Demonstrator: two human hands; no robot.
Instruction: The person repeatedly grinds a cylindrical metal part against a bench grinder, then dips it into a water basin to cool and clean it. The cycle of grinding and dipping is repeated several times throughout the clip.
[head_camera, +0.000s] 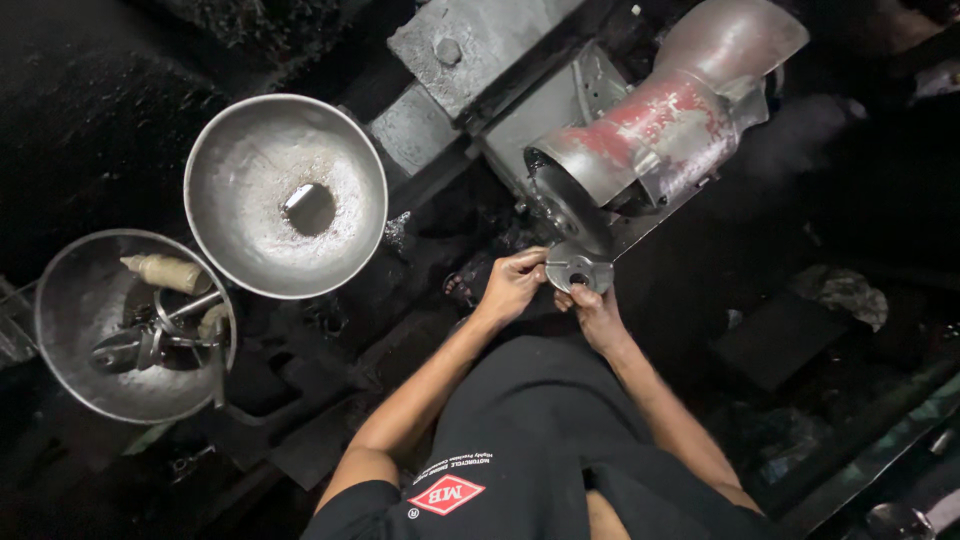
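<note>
My left hand (512, 285) and right hand (592, 308) both gripping metal part (575, 268) against grinding wheel (570, 208); grinding underway; finish unclear; empty steel bowl (285, 195) nearby.

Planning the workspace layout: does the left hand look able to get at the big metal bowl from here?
Probably yes. The big metal bowl sits open on that side with nothing between, but the left hand is gripping the small metal part.

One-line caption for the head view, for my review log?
Both hands, left hand and right hand, hold a small metal part against a grinding wheel, beside two metal bowls.
</note>
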